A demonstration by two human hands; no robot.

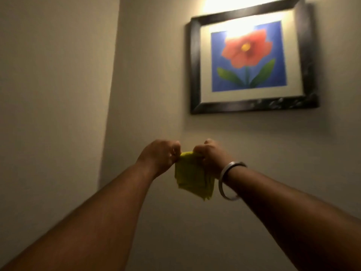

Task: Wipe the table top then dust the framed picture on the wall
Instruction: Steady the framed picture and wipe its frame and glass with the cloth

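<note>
A framed picture (252, 57) hangs on the wall at the upper right: a red flower on a blue ground, white mat, dark frame, with glare from a light on its top. Below and to the left of it, both my hands are raised in front of the wall. My left hand (160, 156) and my right hand (210, 155) each pinch the top edge of a folded yellow cloth (192, 177), which hangs down between them. A silver bangle sits on my right wrist. The cloth is well below the frame and does not touch it.
A wall corner (111, 94) runs down the left of the view, with plain cream wall on both sides. A bright light shines above the picture's top edge. The table is not in view.
</note>
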